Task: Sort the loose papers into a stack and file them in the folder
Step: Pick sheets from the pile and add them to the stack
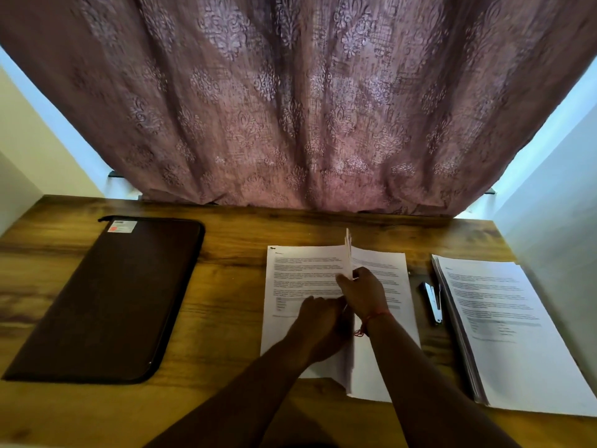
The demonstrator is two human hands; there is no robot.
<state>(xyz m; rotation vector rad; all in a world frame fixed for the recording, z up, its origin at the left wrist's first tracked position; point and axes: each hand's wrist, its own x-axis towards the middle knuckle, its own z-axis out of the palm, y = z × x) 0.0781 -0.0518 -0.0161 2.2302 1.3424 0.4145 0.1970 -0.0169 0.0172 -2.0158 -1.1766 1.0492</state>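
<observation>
Both hands meet over the middle papers (303, 273) on the tabletop (226, 286): right hand (361, 292) pinches upright sheets (348, 253), left hand (318, 321) grips their lower edge. Closed folder (106, 295) lies well left.

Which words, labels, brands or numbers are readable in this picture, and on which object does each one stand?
None can be read.
Sticker on the closed dark folder: print too small.
Sheets under the left hand and right hand: typed lines, blurred.
Right-hand stack: typed lines, blurred.
Stapler: no marking visible.
</observation>
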